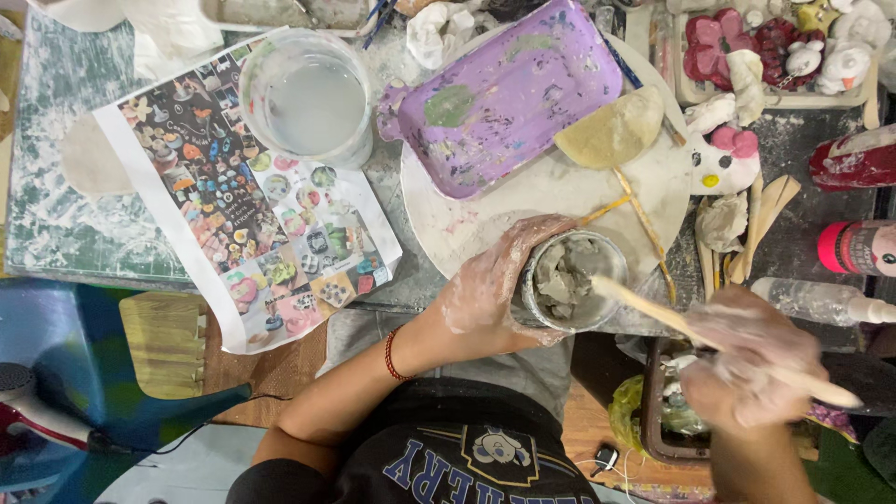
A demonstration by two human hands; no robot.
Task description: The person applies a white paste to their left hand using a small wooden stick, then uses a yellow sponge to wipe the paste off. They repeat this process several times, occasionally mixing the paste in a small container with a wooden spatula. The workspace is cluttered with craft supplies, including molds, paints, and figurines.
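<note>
Clay jar (567, 282) gripped by left hand (487, 289), right hand (747, 359) stirring with stick (653, 311)

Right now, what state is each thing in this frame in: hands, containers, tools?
Left hand: clay-smeared, wrapped around the small jar.
Small jar: open, holding grey clay lumps.
Right hand: clay-smeared, gripping the wooden stick.
Wooden stick: tilted, tip inside the jar.
Clear cup: upright, holding cloudy water.
Purple tray: paint-stained.
Round board: dusted with clay.

Your left hand (485, 285) wraps the jar (569, 280) at the round board's (485, 219) near edge; the tray (504, 93) lies behind it, the water cup (306, 98) left, on the printed sheet (252, 215).
</note>
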